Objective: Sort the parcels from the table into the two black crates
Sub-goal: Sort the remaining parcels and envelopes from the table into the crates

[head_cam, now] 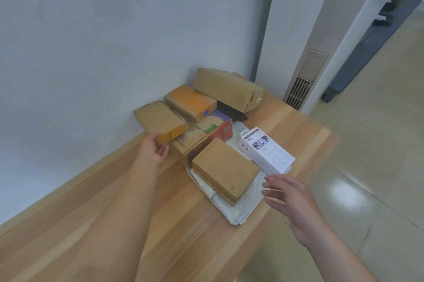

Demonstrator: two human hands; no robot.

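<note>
Several parcels lie in a heap at the far end of the wooden table. My left hand touches the near end of a flat brown box by the wall; its fingers reach under the box end. My right hand hovers open, fingers spread, just right of a brown box lying on white plastic mailers. A white printed box sits beyond that hand. Further back are an orange-topped box, a long brown box, a printed carton and a black bag. No black crate is visible.
A white wall runs along the table's left side. The table's right edge drops to a shiny tiled floor. A vent grille and a doorway stand behind the table.
</note>
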